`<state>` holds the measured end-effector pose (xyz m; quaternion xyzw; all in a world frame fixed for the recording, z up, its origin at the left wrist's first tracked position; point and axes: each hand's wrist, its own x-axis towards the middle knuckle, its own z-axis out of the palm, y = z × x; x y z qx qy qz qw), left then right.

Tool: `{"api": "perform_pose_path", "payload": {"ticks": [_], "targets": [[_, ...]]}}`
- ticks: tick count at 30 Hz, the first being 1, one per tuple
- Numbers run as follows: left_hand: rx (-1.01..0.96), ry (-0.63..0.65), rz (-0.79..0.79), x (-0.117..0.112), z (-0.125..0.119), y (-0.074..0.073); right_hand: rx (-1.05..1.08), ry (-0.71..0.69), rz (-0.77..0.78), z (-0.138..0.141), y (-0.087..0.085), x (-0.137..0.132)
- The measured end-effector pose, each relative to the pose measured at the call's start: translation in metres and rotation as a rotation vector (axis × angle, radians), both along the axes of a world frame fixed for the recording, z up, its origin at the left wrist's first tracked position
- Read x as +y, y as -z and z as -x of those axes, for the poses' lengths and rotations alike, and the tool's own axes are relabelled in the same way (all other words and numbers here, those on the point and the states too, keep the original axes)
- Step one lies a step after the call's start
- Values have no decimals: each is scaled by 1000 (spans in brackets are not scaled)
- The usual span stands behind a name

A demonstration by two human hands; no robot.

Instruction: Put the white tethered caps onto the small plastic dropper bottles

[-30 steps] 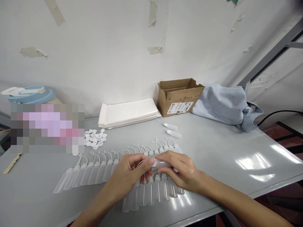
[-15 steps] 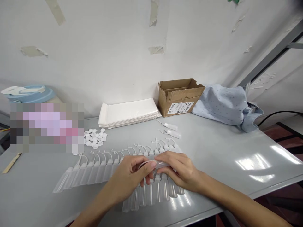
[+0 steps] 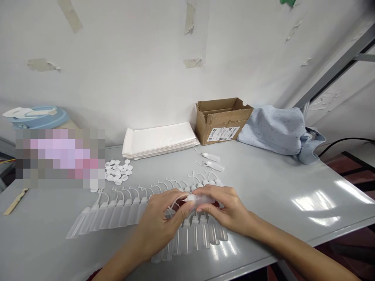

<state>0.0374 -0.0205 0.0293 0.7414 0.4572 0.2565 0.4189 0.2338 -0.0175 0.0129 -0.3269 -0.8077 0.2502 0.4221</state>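
A small translucent plastic squeeze bottle lies level between my hands, its white neck and thin strap pointing left. My left hand pinches the white neck end between thumb and fingers. Around the bottle's body, my right hand is closed, thumb in front and fingers behind. Under and behind the hands, a row of similar bottles with looped straps lies on the grey table. A second group of bottles sits nearer the table's front edge, partly hidden by my left hand.
Small white caps lie piled at left, beside a blurred patch. Behind are a stack of white envelopes, an open cardboard box and light blue cloth. Two loose bottles rest before the box.
My left fingers have shifted on the neck end, and more of the white neck and bottle body now shows. My right hand keeps its hold with little movement.
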Motion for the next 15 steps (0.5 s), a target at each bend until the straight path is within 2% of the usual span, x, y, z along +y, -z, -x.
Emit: {"api": "perform_pose_path", "payload": {"ticks": [5,9,12,15], "targets": [[-46,0,275,1,0,-4,-71,-12,-201,1,5,1],[-87,34,370,2,-1,-3,-110,7,-258,-1,9,3],[-78,36,270,1,-3,-2,-132,3,-283,-3,10,4],[16,36,-72,-1,-3,3,-133,-20,-269,-4,10,7]]}}
